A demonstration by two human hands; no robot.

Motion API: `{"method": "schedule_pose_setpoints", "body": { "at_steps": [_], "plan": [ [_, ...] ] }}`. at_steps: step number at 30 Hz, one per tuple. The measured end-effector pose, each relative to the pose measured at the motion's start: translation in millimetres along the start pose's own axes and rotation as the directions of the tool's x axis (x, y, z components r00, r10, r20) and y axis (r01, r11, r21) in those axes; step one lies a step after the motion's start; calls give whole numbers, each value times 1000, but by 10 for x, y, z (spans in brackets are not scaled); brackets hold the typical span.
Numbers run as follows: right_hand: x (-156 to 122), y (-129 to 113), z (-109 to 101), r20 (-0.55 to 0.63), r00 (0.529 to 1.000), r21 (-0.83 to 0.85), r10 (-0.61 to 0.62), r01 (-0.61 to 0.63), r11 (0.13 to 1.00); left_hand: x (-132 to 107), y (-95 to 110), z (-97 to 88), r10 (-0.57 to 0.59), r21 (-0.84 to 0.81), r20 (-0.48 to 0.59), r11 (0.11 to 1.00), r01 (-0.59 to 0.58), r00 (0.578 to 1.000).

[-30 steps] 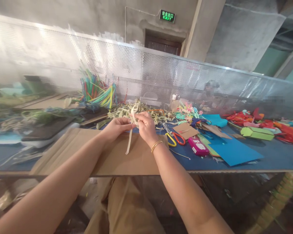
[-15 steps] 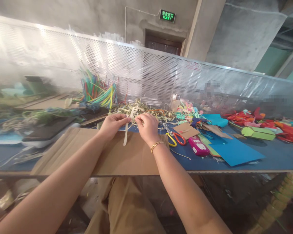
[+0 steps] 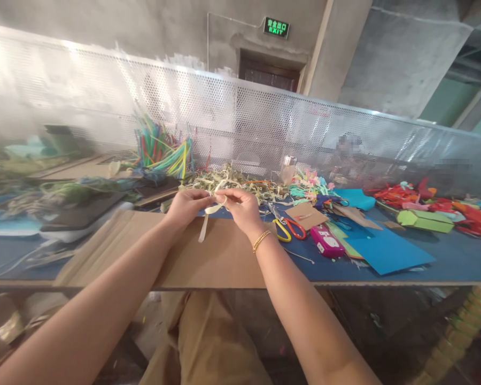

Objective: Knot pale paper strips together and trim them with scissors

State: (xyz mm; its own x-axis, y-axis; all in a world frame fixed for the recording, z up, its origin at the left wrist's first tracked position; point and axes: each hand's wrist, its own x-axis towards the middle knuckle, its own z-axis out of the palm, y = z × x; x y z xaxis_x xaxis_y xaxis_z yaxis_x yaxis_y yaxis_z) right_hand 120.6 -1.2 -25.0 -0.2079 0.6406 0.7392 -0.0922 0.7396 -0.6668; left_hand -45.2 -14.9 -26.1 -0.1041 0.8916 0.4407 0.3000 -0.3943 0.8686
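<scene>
A pale cream strip (image 3: 202,229), like ribbon or paper, is pinched between my two hands, its tail hanging down over the cardboard. My left hand (image 3: 187,207) is closed, thumb and forefinger meeting on the strip. Close against it, my right hand (image 3: 242,207) pinches the same strip, with a small loop showing below the fingers. Below both hands lies a brown cardboard sheet (image 3: 212,256) at the table's front edge. Just behind them spreads a heap of tangled cream and olive strips (image 3: 232,176).
Scissors with red and yellow handles (image 3: 291,229), a magenta box (image 3: 326,240) and blue sheets (image 3: 393,248) lie to the right. Coloured pipe-cleaner-like stems (image 3: 160,147) stand behind on the left. A lidded bottle (image 3: 288,169) stands before the perforated metal screen (image 3: 264,112).
My right hand has turned slightly, its fingers now reaching left to my left fingertips. The strip now bends into a loop between the hands, and its tail has swung a little left.
</scene>
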Motion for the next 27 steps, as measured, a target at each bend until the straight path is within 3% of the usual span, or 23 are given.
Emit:
{"method": "schedule_pose_setpoints", "body": {
  "at_steps": [4, 6, 12, 18, 23, 27],
  "plan": [
    [9, -46, -33, -143, 979, -180, -142, 115, 977, 31, -66, 5, -8, 91, -26, 996, 10, 1000],
    [-2, -83, -34, -136, 979, -208, -153, 123, 970, 49, -102, 1, -20, 128, -33, 991, 25, 999],
    [-40, -112, 7, -58, 998, -202, 37, -48, 978, 96, -206, -28, -61, 237, -88, 968, 80, 994],
    [-49, 29, 59, 41, 961, -225, 273, -258, 940, 105, -223, -12, 48, 203, -72, 979, -33, 996],
    [-73, 77, 61, 19, 948, -388, 318, -286, 876, 90, -196, 29, -2, -31, 6, 1000, 2, 1000],
    [-70, 69, 50, -5, 966, -477, 260, -231, 848, 75, -172, 41, 13, -45, 36, 999, -11, 999]
  ]
}}
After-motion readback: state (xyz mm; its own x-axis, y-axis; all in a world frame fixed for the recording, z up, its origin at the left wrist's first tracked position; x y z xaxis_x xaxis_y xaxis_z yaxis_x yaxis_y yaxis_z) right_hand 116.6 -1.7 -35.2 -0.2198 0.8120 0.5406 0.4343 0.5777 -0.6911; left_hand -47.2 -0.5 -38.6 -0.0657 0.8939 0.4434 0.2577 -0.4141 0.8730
